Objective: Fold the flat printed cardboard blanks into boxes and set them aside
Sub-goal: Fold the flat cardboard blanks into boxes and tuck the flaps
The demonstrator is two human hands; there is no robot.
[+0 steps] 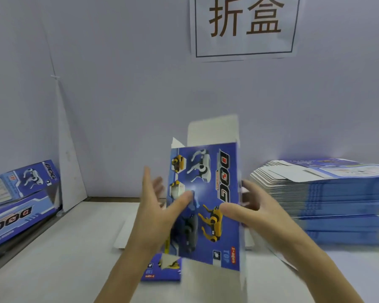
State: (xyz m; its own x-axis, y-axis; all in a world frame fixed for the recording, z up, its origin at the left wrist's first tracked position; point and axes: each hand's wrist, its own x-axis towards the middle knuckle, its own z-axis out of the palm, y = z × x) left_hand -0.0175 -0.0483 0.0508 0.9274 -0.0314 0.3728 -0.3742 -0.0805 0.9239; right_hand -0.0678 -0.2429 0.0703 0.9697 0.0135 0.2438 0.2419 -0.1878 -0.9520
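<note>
A blue printed "DOG" carton [214, 176] stands upright between my hands above the white table [64, 254], partly opened, with white flaps sticking up at its top and hanging at its bottom. My left hand [160, 208] holds its left side, thumb on the printed front and fingers spread straight behind the edge. My right hand [254, 208] grips the right edge, thumb across the front and fingers behind. The picture is blurred by motion.
A tall stack of flat blue blanks [328, 202] lies on the table at the right. Folded boxes [20, 200] lean at the far left by the wall. A paper sign [243, 27] hangs on the wall behind.
</note>
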